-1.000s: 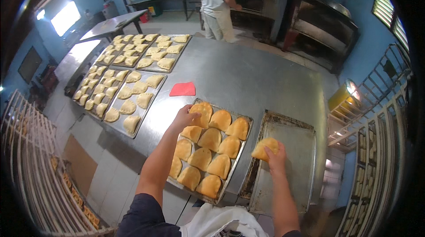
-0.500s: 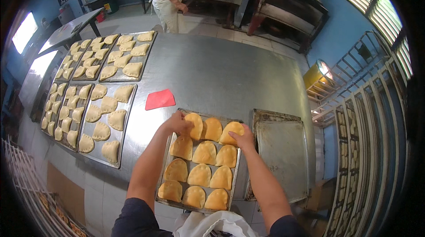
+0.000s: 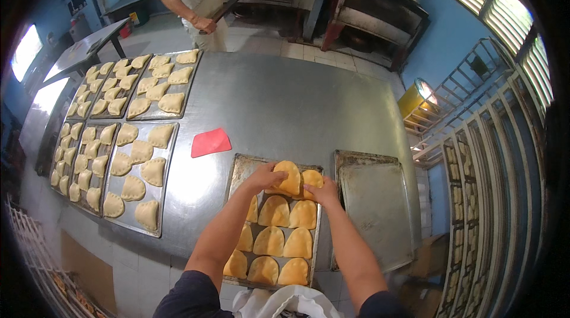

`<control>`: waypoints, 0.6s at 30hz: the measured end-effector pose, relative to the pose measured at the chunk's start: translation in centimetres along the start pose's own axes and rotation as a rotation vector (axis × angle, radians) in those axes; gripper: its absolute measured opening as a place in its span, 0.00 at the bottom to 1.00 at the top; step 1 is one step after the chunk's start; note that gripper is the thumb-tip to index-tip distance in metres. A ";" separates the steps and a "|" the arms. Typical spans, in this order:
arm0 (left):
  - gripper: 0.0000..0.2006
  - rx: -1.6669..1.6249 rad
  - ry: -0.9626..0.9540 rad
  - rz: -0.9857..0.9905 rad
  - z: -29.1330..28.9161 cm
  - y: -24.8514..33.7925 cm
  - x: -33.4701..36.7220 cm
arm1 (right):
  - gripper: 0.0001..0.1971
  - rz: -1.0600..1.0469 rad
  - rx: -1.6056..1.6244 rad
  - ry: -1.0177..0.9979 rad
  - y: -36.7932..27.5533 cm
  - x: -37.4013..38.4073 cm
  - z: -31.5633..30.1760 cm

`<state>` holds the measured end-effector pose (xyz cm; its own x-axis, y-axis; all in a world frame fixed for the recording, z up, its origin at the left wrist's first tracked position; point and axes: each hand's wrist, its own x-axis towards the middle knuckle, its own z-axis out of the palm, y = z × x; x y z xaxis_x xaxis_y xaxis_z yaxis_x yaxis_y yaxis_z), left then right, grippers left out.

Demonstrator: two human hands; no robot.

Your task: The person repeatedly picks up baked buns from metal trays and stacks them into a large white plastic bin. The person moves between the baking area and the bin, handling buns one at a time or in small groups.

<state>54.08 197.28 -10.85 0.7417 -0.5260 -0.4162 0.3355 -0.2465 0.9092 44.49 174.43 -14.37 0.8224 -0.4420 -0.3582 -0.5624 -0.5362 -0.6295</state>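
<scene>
Half-moon baked turnovers [image 3: 269, 241], golden and dimpled, lie in rows on a worn metal baking tray [image 3: 240, 169] at the table's near edge. In the far row, my left hand [image 3: 264, 176] is closed on the left side of a turnover [image 3: 288, 178], its fingers partly hidden. My right hand [image 3: 322, 193] grips the row's right end, with the thumb on a second turnover [image 3: 312, 181]. Between my hands these turnovers are pushed together, overlapping. Bare metal shows at the tray's far left corner.
Pale unbaked turnovers fill several trays [image 3: 155, 223] on the left. A red flat piece [image 3: 211, 142] lies on the metal table [image 3: 279, 104]. Worn trays [image 3: 374, 211] sit at right, beside a rack [image 3: 504, 157]. Across the table, a person [image 3: 196, 3] holds a long dark tool near an oven.
My left hand has slid a turnover rightward along the far row, bunching the turnovers against my right hand. The person across the table has moved left and nearer.
</scene>
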 end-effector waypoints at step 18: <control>0.19 -0.789 0.056 0.107 -2.2 -2.1 -3.3 | 0.24 0.033 1.549 -0.009 3.9 -2.6 -1.8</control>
<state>52.23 201.32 -11.36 0.8143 -0.4671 -0.3446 0.5573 0.4631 0.6892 40.02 172.21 -14.62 0.8154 -0.4313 -0.3862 0.0523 0.7193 -0.6927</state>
